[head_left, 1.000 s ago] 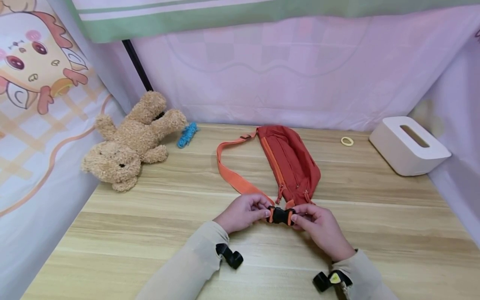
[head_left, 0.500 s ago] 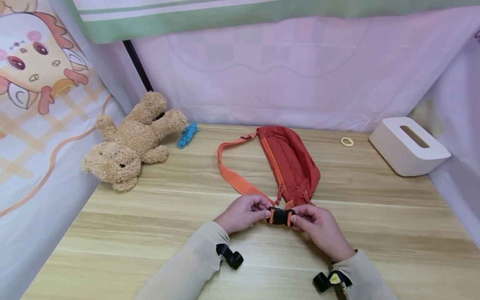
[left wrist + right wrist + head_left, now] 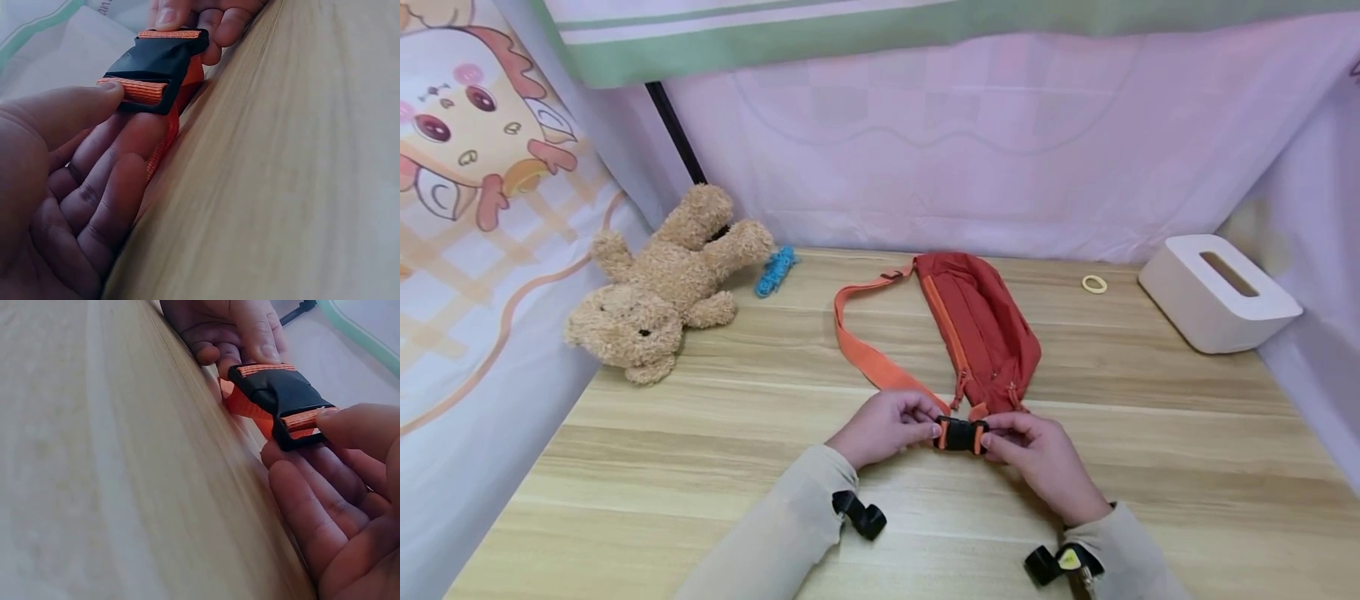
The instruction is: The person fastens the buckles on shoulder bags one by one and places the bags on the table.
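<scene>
A red waist bag [image 3: 981,321] lies on the table with its orange strap [image 3: 868,358] looped out to the left. Its black side-release buckle [image 3: 961,434] is joined, the two halves fitted together, and is held just in front of the bag. My left hand [image 3: 887,427] pinches the left end of the buckle between thumb and fingers. At the opposite end my right hand [image 3: 1045,454] pinches the other half. Both wrist views show each thumb on the orange webbing [image 3: 140,89] threaded through the buckle ends, with fingers curled beneath.
A tan teddy bear [image 3: 662,279] lies on its back at the left, beside a bundle of blue cord [image 3: 775,271]. At the back right are a pale yellow ring [image 3: 1094,284] and a white tissue box [image 3: 1217,292]. Fabric curtains [image 3: 925,150] border the wooden table [image 3: 700,500].
</scene>
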Available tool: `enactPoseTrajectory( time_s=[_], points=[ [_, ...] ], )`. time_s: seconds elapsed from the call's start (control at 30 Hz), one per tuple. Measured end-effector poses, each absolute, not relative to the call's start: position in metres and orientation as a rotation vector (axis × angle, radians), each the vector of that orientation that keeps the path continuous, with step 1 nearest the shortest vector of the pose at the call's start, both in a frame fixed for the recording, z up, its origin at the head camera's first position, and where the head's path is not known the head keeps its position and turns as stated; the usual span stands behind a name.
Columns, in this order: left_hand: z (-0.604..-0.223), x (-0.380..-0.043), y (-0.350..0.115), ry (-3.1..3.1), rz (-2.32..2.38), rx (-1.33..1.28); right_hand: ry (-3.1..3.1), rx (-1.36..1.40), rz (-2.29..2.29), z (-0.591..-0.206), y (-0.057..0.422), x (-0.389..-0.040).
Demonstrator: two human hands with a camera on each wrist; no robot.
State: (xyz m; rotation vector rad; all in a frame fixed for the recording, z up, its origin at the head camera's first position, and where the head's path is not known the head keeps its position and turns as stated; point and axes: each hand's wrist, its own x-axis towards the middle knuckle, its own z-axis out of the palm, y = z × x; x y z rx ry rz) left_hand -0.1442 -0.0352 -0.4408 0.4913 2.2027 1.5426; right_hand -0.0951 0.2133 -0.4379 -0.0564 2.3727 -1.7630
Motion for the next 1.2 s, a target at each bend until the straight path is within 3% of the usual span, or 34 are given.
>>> enactPoseTrajectory(
  time_s=[0.67, 1.2],
  points=[
    [-0.447, -0.139, -0.053, 2.208, 1.467, 0.592, 2.576, -0.061, -1.552, -0.439, 0.212, -0.085],
    [-0.437, -0.136, -0.085, 2.41, 1.384, 0.601, 2.792, -0.253, -1.396, -0.432, 0.221, -0.081]
  ],
)
